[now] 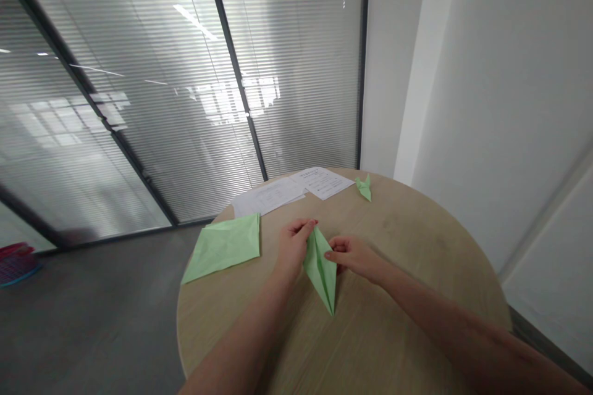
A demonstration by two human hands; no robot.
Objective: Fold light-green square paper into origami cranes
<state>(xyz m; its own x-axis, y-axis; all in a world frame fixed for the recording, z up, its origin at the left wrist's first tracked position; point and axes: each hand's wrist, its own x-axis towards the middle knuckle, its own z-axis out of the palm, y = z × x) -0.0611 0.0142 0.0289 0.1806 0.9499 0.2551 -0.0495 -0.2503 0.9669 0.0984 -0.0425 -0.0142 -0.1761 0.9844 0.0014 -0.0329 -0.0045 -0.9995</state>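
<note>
A light green folded paper (320, 268), shaped like a long diamond with a slit down its middle, is held between my two hands over the round table. My left hand (296, 241) pinches it near its top point, thumb and fingers closed. On its right edge, my right hand (347, 253) grips with the thumb in front and the fingers curled, partly hidden behind the paper. The lower tip points down toward me. Beyond my hands, a small green folded paper bird (364, 187) lies near the table's far edge.
Green paper sheets (227, 247) lie at the left of the wooden table (407, 241). White printed sheets (319, 182) spread along its far side. A glass partition with blinds (306, 74) stands behind, a white wall (509, 105) at right. A red and blue basket (17, 264) sits on the floor.
</note>
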